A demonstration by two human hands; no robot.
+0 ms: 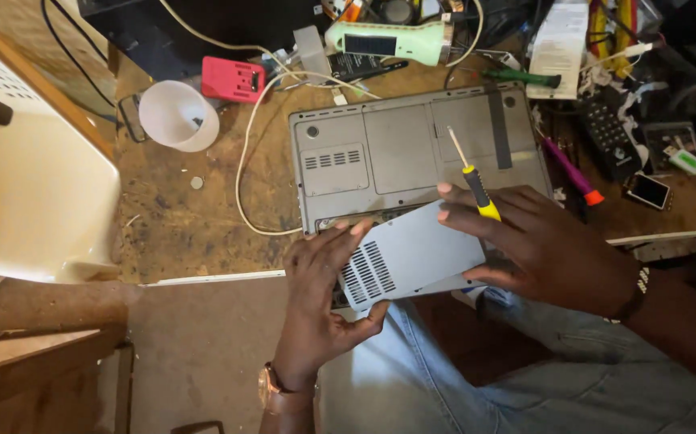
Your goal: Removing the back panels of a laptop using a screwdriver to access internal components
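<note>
- Cream plastic chair (26, 185) fills the far left, beside the worn wooden bench (179, 225).
- A white cup (177, 115) lies tipped on the bench, a red box (234, 79) just right of it, and a white cable (245, 161) loops down past both.
- The left hand (320, 309), a watch (271, 388) on its wrist, is closed on the left and lower edge of a grey vented cover (408, 255), thumb under, fingers on top.
- The cover sits tilted, raised off the near edge of the upturned grey laptop (396, 153), which lies flat mid-bench.
- A pale green torch (388, 38) lies beyond the laptop.
- The right hand (549, 245) pinches the cover's right end and also clamps a yellow-and-black screwdriver (473, 181) between its fingers, tip pointing away over the laptop.
- Right of that hand lie a pink-and-orange tool (574, 173), a black remote (611, 133) and a small phone (649, 190).
- Jeans (524, 386) show below the hands.
</note>
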